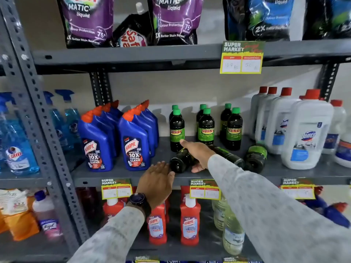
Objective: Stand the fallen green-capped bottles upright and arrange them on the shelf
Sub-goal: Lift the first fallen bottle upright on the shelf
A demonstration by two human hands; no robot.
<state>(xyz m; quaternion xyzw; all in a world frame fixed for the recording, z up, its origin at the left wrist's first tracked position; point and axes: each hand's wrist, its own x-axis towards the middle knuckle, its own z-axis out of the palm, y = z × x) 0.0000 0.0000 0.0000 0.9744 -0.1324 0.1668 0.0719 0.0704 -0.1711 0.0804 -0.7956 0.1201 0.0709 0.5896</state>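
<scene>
Several dark green-capped bottles stand upright in pairs on the middle shelf (pixel 117 173); the front ones are at left (pixel 176 130), centre (pixel 206 128) and right (pixel 234 130). Three more lie fallen in front of them: one (pixel 180 161) with its base toward me, one (pixel 228 155) partly hidden by my right arm, one (pixel 255 158) at the right. My right hand (pixel 197 152) rests over the leftmost fallen bottle, index finger stretched out, thumb beneath it. My left hand (pixel 156 182) hovers at the shelf's front edge, fingers loosely together, close to that bottle's base.
Blue toilet-cleaner bottles (pixel 133 141) stand left of the green-capped ones, white red-capped jugs (pixel 303 130) to the right. Price tags (pixel 205 190) hang on the shelf edge. Red bottles (pixel 190 221) fill the shelf below, pouches (pixel 87 21) the one above.
</scene>
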